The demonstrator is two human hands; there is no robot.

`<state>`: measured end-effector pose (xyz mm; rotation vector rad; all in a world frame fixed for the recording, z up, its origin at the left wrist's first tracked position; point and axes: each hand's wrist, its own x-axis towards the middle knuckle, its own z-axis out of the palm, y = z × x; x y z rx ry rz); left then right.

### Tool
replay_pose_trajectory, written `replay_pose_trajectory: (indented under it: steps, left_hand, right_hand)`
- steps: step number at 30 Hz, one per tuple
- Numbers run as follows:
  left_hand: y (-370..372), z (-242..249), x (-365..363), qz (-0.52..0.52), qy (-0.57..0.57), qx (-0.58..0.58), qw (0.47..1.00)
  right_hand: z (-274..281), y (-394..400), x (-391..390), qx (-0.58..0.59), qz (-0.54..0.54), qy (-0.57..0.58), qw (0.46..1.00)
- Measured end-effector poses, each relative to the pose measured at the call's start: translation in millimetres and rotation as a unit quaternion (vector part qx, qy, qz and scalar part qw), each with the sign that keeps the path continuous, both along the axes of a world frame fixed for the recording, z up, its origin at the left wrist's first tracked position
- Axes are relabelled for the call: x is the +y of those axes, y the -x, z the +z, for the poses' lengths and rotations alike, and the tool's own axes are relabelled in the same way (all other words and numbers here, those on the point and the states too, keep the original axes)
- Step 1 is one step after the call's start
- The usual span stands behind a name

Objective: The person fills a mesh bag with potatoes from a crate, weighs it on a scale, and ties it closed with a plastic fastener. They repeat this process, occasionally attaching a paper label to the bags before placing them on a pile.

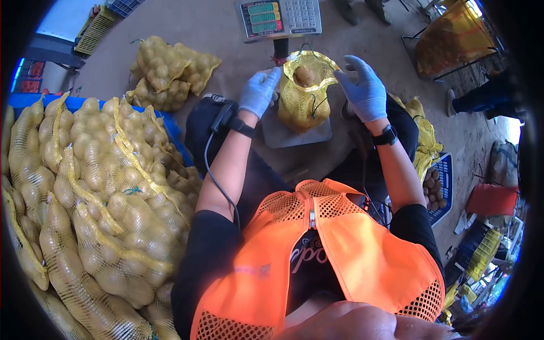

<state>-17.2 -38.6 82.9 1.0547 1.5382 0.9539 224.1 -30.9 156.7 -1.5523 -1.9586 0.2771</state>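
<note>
A yellow mesh bag stands upright with its mouth spread, potatoes showing inside. It rests on the metal platform of a weighing scale. My left hand, in a pale blue glove, is just left of the bag's rim, its fingers stretched out and holding nothing I can see. On the other side, my gloved right hand has its fingers apart. Its thumb is at the right edge of the bag's mouth; whether it touches the mesh is hard to tell.
The scale's display and keypad stand beyond the bag. Filled mesh bags are piled at left, with more bags on the floor. At right are yellow bags, a blue crate of potatoes and a red object.
</note>
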Motion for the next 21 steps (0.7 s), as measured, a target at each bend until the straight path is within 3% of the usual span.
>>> replay_pose_trajectory:
  steps: [1,4,7,8,10,11,13,17,21]
  left_hand:
    - [1.4,6.0,-2.9,0.042,0.011,-0.041,0.998]
    - [11.3,0.9,-2.3,0.079,-0.001,-0.009,0.997]
    - [15.6,-11.1,8.3,0.115,0.002,0.005,0.993]
    - [17.1,-26.0,18.9,0.128,-0.037,0.052,0.99]
    - [11.1,-34.3,28.0,0.131,-0.066,0.104,0.984]
    - [5.0,-26.6,38.0,0.123,-0.047,0.103,0.986]
    - [-5.1,-20.3,55.5,0.115,-0.033,0.106,0.987]
    - [-11.5,-27.7,70.0,0.074,0.005,0.078,0.994]
    - [-4.2,-40.3,77.2,0.107,0.039,0.048,0.992]
  right_hand:
    - [1.3,-7.3,-1.2,0.046,-0.028,-0.031,0.998]
    - [-5.6,-36.4,1.9,0.119,-0.101,0.013,0.988]
    - [-56.9,-71.0,29.8,0.23,-0.139,0.029,0.963]
    - [-97.7,-80.2,56.6,0.245,-0.181,0.096,0.948]
    - [-126.7,-76.8,85.4,0.318,-0.214,0.305,0.872]
    - [-124.8,-57.9,96.8,0.372,-0.193,0.429,0.8]
    - [-157.1,-27.5,106.9,0.314,-0.189,0.441,0.819]
    - [-163.9,-11.6,107.2,0.425,-0.075,0.551,0.715]
    - [-190.2,-50.0,117.6,0.488,-0.134,0.523,0.686]
